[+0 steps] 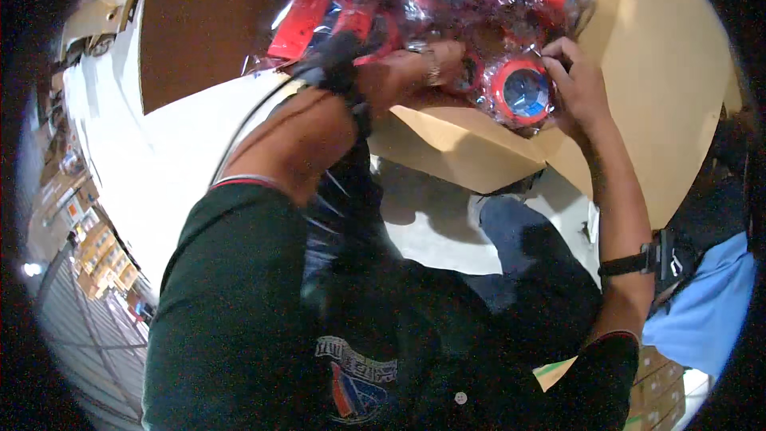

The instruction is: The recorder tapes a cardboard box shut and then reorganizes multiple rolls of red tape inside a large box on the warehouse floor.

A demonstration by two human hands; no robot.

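Observation:
Red tape rolls in clear plastic wrap [299, 25] lie heaped at the top of the head view, several of them blurred. Closest to me is one wrapped tape roll [523, 94], its round opening facing up and blue showing inside the ring. My right hand [576, 84] pinches the right edge of this roll's wrap between thumb and fingers. To the roll's left, my left hand [443, 61] is closed, fingers curled at a darker red tape roll [471, 76]. Those fingertips are partly hidden. A bracelet circles my left wrist.
A cardboard box [666, 72] surrounds the rolls, its near flap [455, 144] folded toward me. A brown board [203, 24] stands at the left beside a white surface [120, 152]. Stacked cartons [104, 251] appear far left, and blue cloth [710, 303] hangs at the right.

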